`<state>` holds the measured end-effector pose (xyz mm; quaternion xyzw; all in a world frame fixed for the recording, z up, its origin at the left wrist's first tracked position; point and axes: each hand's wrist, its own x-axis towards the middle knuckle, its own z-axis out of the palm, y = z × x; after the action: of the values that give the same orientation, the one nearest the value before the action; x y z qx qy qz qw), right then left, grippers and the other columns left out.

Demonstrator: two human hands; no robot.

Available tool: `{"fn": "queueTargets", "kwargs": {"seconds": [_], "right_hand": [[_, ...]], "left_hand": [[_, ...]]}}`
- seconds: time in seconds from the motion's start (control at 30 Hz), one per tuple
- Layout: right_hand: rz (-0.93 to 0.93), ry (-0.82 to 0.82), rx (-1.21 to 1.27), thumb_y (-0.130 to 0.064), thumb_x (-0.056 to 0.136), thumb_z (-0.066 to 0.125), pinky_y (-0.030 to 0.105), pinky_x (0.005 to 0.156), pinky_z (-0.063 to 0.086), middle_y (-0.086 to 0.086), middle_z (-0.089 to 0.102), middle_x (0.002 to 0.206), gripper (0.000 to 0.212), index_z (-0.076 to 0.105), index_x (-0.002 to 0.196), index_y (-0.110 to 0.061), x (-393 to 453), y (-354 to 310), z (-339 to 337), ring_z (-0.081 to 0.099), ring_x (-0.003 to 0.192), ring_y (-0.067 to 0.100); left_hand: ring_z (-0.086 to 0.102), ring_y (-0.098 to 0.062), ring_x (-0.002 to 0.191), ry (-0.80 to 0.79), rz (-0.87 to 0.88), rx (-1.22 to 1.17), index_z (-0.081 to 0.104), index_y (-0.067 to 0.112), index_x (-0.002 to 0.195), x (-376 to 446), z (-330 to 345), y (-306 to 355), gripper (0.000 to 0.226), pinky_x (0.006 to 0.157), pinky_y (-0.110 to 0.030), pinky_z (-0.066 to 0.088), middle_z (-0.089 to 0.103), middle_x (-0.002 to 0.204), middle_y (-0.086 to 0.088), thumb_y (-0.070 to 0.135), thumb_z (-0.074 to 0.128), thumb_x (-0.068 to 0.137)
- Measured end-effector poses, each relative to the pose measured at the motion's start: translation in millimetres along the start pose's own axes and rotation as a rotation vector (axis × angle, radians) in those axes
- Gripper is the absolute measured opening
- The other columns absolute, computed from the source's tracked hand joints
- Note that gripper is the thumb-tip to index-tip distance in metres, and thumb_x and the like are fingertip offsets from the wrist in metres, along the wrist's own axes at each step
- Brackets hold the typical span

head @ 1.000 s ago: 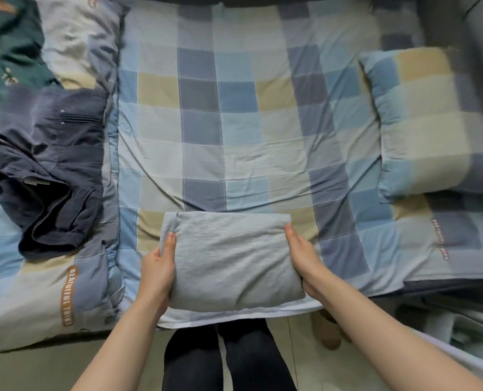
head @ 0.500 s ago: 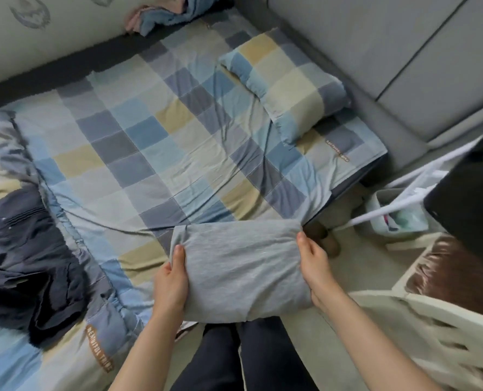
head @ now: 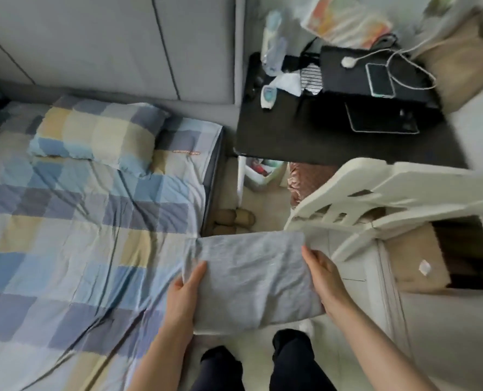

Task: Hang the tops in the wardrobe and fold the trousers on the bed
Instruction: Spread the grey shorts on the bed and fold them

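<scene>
Checkered bed (head: 65, 249) on one side, cluttered dark table (head: 305, 136) past its far corner. Folded grey trousers (head: 248, 277) are lifted just off the bed's near edge, left hand (head: 182, 300) and right hand (head: 323, 277) each gripping a short end. I'd keep both sides level and supported underneath so the fold doesn't sag open.

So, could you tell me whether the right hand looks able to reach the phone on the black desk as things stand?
Probably not: the right hand holds one end of the folded grey trousers, and the white chair stands between it and the phone.
</scene>
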<state>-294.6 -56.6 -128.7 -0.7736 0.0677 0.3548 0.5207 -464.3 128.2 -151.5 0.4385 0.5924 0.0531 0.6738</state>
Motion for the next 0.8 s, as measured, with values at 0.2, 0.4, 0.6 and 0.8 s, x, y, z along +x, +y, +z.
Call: {"fn": "queueTargets", "kwargs": {"seconds": [0.2,0.4,0.6,0.8], "right_hand": [[0.019,0.242,0.102,-0.048,0.094,0.049,0.045,0.078,0.054,0.026,0.062,0.102,0.049,0.059,0.097,0.0,18,27,-158,0.063,0.093,0.038],[0.037,0.47,0.129,-0.044,0.096,0.046,0.049,0.081,0.052,0.026,0.064,0.091,0.049,0.059,0.089,0.003,27,48,-303,0.063,0.088,0.038],[0.193,0.648,0.28,-0.049,0.094,0.049,0.035,0.079,0.052,0.001,0.066,0.097,0.031,0.063,0.095,-0.021,19,80,-393,0.062,0.087,0.017],[0.29,0.829,0.449,-0.032,0.09,0.063,0.03,0.076,0.043,0.005,0.057,0.106,0.032,0.056,0.115,-0.013,8,106,-429,0.056,0.092,0.022]], "left_hand": [[0.069,-0.023,0.083,-0.188,0.027,0.128,0.07,0.011,0.094,-35,168,3,0.033,0.066,-0.032,0.052,0.074,0.09,-0.007,0.043,0.069,0.086],[0.068,-0.028,0.084,-0.373,-0.04,0.243,0.066,0.006,0.098,-68,325,-21,0.045,0.062,-0.032,0.051,0.071,0.093,-0.011,0.048,0.068,0.085],[0.066,-0.031,0.09,-0.554,-0.086,0.453,0.065,0.012,0.096,-89,435,-38,0.046,0.091,-0.046,0.052,0.07,0.095,-0.011,0.056,0.069,0.08],[0.071,-0.032,0.091,-0.797,-0.112,0.717,0.069,0.008,0.108,-90,516,-49,0.053,0.09,-0.048,0.055,0.076,0.095,-0.008,0.043,0.081,0.07]]}}
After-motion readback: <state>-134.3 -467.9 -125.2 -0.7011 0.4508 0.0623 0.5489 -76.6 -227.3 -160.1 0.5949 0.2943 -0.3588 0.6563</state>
